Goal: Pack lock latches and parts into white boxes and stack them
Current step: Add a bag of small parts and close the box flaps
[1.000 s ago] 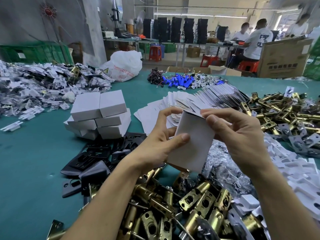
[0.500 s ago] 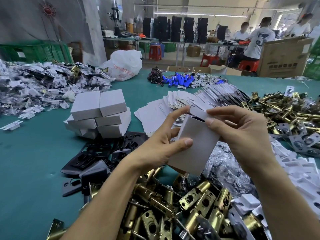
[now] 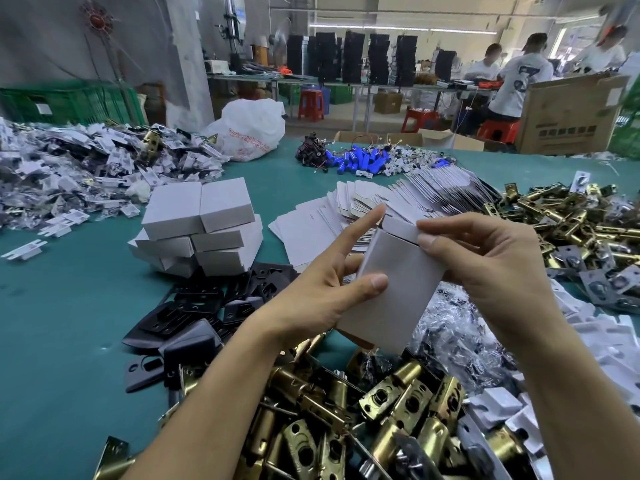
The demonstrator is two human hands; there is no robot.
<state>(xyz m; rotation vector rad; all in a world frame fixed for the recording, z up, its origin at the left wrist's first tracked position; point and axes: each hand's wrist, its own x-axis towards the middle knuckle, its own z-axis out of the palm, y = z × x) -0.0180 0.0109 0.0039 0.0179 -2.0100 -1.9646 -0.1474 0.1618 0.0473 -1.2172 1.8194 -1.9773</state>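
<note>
The white box [image 3: 398, 292] in the left hand [image 3: 322, 299] hides its contents.

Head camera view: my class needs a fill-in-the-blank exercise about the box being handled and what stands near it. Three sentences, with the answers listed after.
1. The left hand and the right hand together hold one ____ box.
2. The right hand pinches the ____ at the box's top end.
3. The stack of closed boxes stands on the table to the ____ of the held box.

Missing words: white; flap; left.
</note>
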